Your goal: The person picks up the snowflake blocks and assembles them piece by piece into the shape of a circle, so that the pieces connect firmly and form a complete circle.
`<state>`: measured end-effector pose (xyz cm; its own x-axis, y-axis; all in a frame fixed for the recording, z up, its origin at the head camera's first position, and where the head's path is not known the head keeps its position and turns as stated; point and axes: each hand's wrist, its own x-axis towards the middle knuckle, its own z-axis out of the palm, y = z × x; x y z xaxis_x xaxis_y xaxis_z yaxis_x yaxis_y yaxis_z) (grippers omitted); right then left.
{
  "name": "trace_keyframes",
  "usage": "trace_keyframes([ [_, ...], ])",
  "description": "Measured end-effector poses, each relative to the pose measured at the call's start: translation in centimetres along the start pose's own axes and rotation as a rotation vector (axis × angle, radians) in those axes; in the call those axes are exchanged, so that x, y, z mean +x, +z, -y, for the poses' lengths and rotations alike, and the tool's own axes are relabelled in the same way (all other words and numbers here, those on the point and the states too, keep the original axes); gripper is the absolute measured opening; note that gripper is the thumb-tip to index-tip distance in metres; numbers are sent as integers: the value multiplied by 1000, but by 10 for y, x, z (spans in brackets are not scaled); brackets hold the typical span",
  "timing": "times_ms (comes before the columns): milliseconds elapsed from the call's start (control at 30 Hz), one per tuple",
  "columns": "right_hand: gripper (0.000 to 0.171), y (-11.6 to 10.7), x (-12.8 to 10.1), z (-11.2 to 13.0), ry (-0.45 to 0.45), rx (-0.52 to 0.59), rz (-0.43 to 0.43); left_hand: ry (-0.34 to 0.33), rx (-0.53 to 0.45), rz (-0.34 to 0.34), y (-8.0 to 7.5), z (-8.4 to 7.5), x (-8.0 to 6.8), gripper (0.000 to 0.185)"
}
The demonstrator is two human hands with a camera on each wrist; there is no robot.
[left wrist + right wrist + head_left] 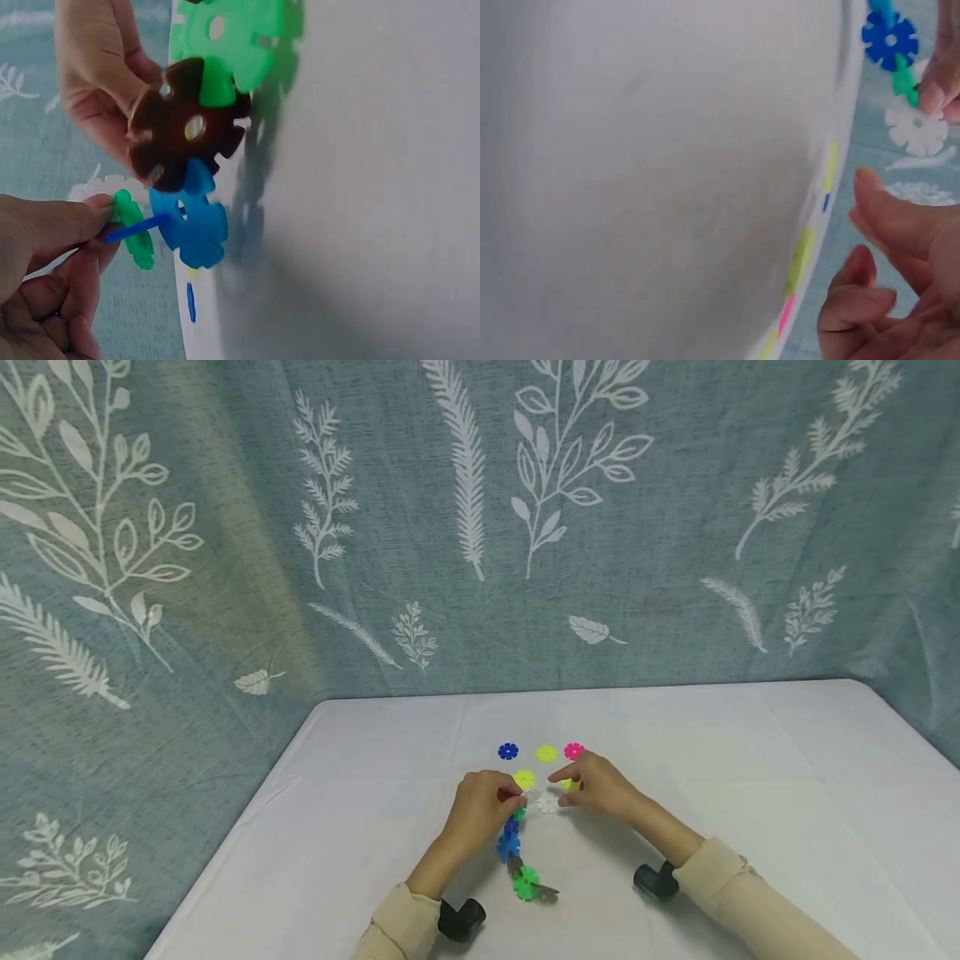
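Observation:
A chain of snowflake discs lies on the white table, running from a green disc at the near end through brown and blue ones. My left hand pinches the chain's far end at a small green disc. A white disc lies at that end by my left fingertips; I cannot tell if it is joined on. My right hand hovers just right of the white disc, thumb and fingers apart, holding nothing. A yellow disc lies under its fingers.
Loose discs lie beyond the hands: blue, yellow-green, pink, and another yellow-green. A leaf-patterned curtain hangs behind and to the left of the table. Black wrist cameras sit near both sleeves.

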<state>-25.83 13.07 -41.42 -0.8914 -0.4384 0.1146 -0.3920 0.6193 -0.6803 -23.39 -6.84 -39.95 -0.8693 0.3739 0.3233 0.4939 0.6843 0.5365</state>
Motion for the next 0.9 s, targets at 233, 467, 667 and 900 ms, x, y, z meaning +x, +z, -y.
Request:
trace_keyframes([
  [233, 27, 5, 4, 2, 57, -16, 28, -16, -4, 0, 2, 2, 1, 7],
  [467, 18, 11, 2, 6, 161, -145, -62, -23, -17, 0, 5, 0, 1, 7],
  [667, 12, 6, -1, 5, 190, -58, -122, -32, -17, 3, 7, 1, 2, 7],
  [900, 11, -6, -4, 1, 317, 306, -114, -3, -17, -10, 9, -1, 4, 7],
])
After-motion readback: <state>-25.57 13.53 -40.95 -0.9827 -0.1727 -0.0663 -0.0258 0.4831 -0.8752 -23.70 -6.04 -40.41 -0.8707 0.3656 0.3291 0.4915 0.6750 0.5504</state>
